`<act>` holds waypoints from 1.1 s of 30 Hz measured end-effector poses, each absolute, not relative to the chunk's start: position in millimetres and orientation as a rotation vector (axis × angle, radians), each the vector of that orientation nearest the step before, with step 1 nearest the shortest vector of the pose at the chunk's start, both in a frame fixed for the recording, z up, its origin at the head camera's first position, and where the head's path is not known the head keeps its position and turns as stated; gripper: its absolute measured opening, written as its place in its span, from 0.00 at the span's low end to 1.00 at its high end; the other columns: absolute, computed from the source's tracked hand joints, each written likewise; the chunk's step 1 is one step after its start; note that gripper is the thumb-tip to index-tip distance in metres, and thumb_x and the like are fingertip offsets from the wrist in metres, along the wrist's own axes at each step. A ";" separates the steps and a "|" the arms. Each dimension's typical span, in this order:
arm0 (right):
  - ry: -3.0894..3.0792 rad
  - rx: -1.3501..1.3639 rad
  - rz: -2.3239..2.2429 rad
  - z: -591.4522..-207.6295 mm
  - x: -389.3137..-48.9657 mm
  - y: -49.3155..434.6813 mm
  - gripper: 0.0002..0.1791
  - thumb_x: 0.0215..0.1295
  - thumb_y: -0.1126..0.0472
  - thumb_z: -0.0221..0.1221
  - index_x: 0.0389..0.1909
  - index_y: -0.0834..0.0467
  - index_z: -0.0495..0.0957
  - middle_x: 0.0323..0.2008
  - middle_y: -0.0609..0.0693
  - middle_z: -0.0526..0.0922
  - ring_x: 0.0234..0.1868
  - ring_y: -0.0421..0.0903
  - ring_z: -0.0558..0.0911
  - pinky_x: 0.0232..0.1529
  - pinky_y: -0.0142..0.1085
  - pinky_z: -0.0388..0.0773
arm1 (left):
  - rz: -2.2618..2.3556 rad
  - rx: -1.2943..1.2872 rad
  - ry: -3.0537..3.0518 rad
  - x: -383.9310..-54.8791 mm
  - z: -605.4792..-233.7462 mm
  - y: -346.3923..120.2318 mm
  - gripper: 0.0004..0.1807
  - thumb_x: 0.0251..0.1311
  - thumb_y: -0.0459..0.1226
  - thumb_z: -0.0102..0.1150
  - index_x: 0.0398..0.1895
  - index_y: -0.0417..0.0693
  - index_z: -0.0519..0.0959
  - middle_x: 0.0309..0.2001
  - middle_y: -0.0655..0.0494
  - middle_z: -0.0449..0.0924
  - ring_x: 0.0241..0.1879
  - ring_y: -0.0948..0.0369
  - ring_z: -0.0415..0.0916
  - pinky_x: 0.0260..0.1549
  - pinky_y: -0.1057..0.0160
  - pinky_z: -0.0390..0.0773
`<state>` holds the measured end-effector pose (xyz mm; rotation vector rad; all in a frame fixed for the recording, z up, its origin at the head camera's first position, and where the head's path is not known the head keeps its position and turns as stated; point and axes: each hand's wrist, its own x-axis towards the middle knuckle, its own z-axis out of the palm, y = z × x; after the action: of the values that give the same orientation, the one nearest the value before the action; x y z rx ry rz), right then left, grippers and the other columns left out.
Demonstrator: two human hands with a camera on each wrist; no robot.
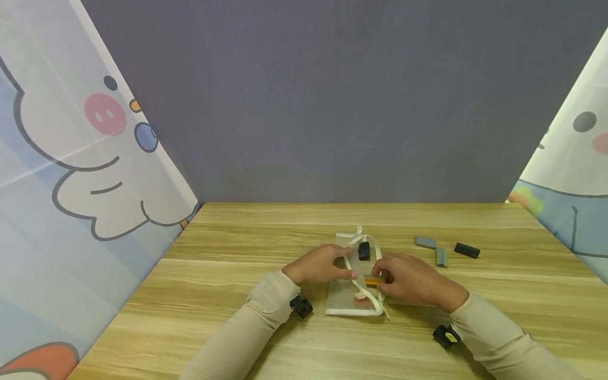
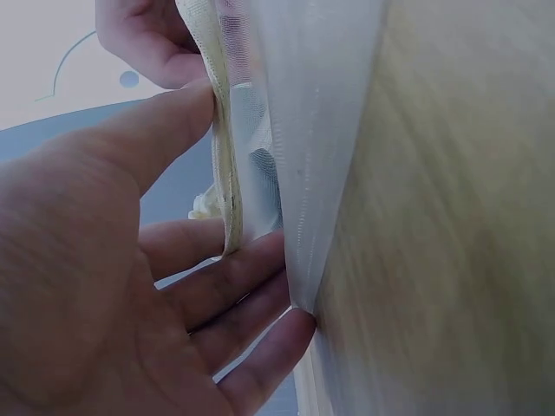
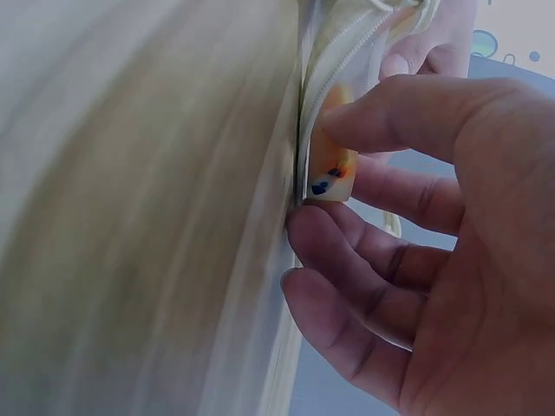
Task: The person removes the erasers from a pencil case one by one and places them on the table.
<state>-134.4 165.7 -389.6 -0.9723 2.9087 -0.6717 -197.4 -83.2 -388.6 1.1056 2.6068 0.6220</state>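
A yellow-brown wood-grain table [image 1: 199, 295] is marked by long streaks running from side to side. On it, a translucent mesh pouch [image 1: 341, 300] with cream edging is laid. To the right, a flat grey rectangular block [image 1: 425, 242], a small grey-blue block [image 1: 442, 257] and a black oblong block [image 1: 467, 250] are scattered.

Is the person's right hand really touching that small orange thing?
Touching. The right wrist view shows the right hand pinching the orange thing between thumb and fingers.

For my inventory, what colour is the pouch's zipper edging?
Cream zipper edging, clearest in the left wrist view.
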 end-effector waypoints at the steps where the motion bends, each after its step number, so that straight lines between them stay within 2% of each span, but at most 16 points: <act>1: 2.911 -0.963 -0.671 -389.7 -134.3 165.8 0.08 0.62 0.60 0.68 0.41 0.49 0.83 0.32 0.36 0.77 0.30 0.32 0.76 0.30 0.35 0.75 | 0.624 1.109 2.607 -197.1 -388.8 -83.2 0.41 0.65 0.58 0.61 0.75 0.45 0.65 0.71 0.53 0.66 0.70 0.61 0.62 0.65 0.64 0.65; 8: 2.939 -0.887 -0.653 -390.9 -133.5 167.7 0.08 0.61 0.60 0.68 0.40 0.49 0.82 0.30 0.35 0.77 0.28 0.31 0.74 0.30 0.34 0.75 | 0.615 1.124 2.619 -194.9 -387.8 -82.0 0.41 0.65 0.56 0.63 0.74 0.46 0.66 0.70 0.53 0.68 0.69 0.61 0.65 0.64 0.63 0.67; 17: 2.929 -0.858 -0.680 -389.3 -131.7 167.4 0.07 0.62 0.60 0.69 0.38 0.48 0.81 0.29 0.35 0.76 0.27 0.31 0.73 0.29 0.33 0.74 | 0.596 1.092 2.618 -192.5 -388.1 -85.8 0.41 0.65 0.58 0.61 0.76 0.51 0.64 0.72 0.56 0.66 0.70 0.60 0.62 0.66 0.61 0.64; 33: 2.938 -0.836 -0.749 -388.1 -129.8 165.7 0.05 0.62 0.59 0.67 0.38 0.49 0.82 0.29 0.35 0.78 0.27 0.31 0.74 0.29 0.33 0.75 | 0.590 1.095 2.623 -189.5 -386.5 -89.3 0.40 0.66 0.58 0.61 0.75 0.49 0.65 0.71 0.55 0.67 0.70 0.59 0.63 0.66 0.61 0.65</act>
<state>-129.8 165.7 -388.1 -0.8361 2.9381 -0.7492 -189.5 -89.3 -386.5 1.0949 2.6230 0.5900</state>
